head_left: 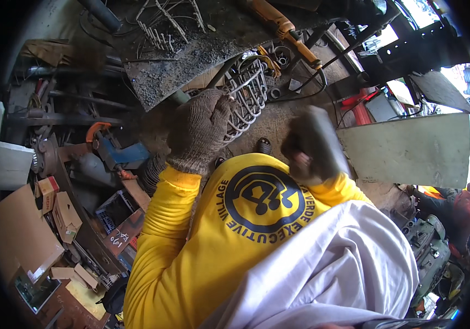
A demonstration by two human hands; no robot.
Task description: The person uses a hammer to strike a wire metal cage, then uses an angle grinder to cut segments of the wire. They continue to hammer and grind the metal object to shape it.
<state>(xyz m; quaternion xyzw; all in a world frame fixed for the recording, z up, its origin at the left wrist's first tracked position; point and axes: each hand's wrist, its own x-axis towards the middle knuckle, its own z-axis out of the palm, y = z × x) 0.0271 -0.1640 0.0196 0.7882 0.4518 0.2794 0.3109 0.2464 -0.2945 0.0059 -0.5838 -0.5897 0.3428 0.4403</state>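
Note:
My left hand point(198, 129), in a brown knitted glove, is closed at the near left side of a bent metal-rod piece point(254, 93) with several looped, coil-like bars. The piece hangs just off the corner of a dark workbench point(191, 68) strewn with grit. My right hand point(307, 153), also gloved, hovers in front of my chest, to the right of the rod piece and apart from it. Motion smears it, so its fingers and anything in them cannot be made out.
An orange power tool point(279, 24) with a cord lies on the bench's right side. Rods with prongs point(172, 27) lie farther back. A pale board point(410, 148) stands to the right. At left are a blue machine point(122, 153) and cardboard boxes point(24, 236).

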